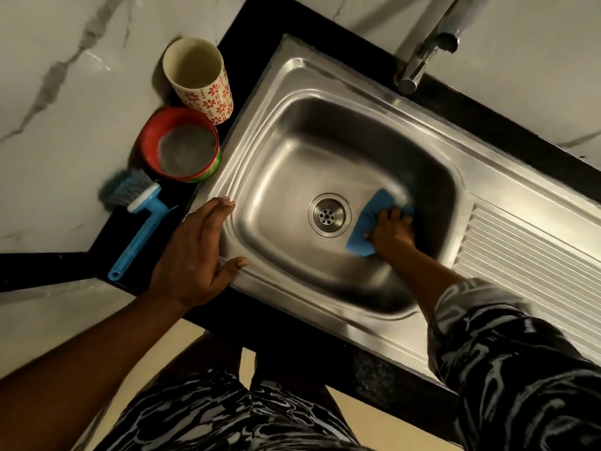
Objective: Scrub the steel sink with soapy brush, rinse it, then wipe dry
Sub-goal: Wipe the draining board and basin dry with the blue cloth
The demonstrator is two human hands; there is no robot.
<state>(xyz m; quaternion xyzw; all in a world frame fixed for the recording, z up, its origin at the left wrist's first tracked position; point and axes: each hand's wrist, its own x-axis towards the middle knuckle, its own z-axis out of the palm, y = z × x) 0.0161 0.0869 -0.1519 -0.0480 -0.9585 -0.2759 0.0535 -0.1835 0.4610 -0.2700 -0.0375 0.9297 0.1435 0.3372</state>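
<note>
The brush is lying at the left of the frame, set aside. My left hand is resting on the left rim of the sink, fingers straight, holding nothing and bracing me. Right of centre, beside the drain, the cloth is lying under my right hand, which is pressing it down. Blur is hiding whether the fingers are curling in. Soft and light, the cloth is probably sliding easily on steel, so I am judging that bunching it under the palm works best.
</note>
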